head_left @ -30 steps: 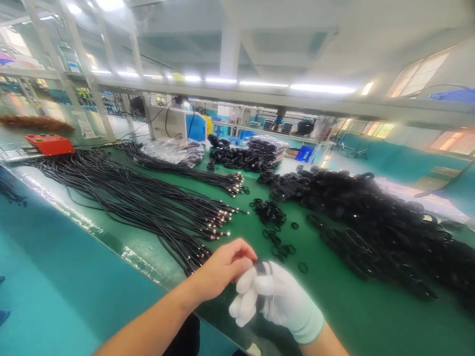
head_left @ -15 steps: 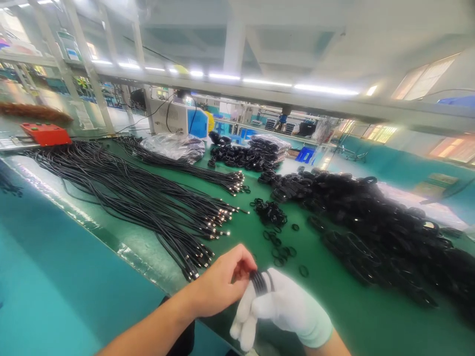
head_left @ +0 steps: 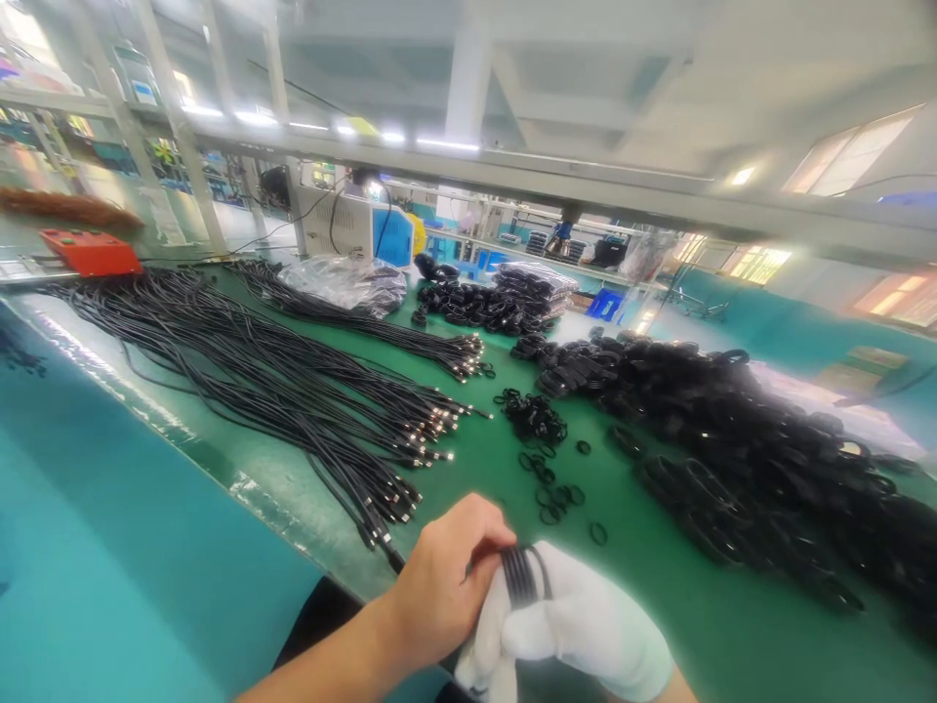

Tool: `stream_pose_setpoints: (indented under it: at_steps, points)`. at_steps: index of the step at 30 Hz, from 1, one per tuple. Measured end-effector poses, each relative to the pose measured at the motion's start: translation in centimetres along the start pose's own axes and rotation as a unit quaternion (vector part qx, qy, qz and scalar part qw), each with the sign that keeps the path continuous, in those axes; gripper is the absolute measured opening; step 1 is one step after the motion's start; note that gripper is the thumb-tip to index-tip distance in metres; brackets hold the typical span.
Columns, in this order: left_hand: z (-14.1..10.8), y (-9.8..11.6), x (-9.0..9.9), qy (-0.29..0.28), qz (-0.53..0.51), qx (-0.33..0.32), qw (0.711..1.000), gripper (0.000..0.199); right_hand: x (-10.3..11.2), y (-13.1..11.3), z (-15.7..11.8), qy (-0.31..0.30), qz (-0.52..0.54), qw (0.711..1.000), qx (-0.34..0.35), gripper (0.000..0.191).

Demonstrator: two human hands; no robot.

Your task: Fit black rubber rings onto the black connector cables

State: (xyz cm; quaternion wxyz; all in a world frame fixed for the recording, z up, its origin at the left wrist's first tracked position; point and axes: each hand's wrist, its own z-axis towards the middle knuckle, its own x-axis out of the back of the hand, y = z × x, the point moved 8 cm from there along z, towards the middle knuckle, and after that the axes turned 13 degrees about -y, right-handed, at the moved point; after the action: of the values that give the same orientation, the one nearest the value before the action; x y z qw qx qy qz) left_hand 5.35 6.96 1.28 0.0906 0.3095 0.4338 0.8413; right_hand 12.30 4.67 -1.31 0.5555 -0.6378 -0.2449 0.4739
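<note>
Several black bands (head_left: 519, 576) are looped around the fingers of my right hand (head_left: 592, 620), which wears a white glove and has its thumb pressed near them. My left hand (head_left: 439, 576) is bare, its finger and thumb pinched at the left edge of the bands. Both hands are over the front edge of the green table (head_left: 622, 586). Loose black rings (head_left: 560, 496) lie just beyond the glove, with a small heap of rings (head_left: 534, 418) farther back. Black cables (head_left: 264, 361) with metal tips spread across the table to the left.
A large heap of black coiled items (head_left: 717, 430) covers the right side. Behind are a clear plastic bag (head_left: 341, 283), stacked black bundles (head_left: 531, 293) and a white-and-blue machine (head_left: 358, 227). A red box (head_left: 92, 252) stands at the left; a metal shelf frame crosses above.
Both hands have moved slightly down and right in the picture. The bands on the gloved fingers now show more broadly between the hands.
</note>
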Motion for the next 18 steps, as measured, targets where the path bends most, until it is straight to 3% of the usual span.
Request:
stream_pose_setpoints:
  at_steps: [4,13,18]
  points:
    - [-0.1,1.3,0.0,0.038,0.058,-0.093,0.993,0.022,-0.4,-0.4,0.2,-0.002,0.009,1.0,0.013,0.029]
    - [0.0,2.0,0.2,0.016,0.096,-0.094,0.991,0.022,-0.9,-0.4,0.4,-0.001,0.039,0.999,0.007,0.032]
    - [0.8,2.2,-0.7,-0.135,0.089,-0.036,0.986,0.029,-1.2,-0.2,0.1,-0.007,0.003,0.999,-0.035,0.033]
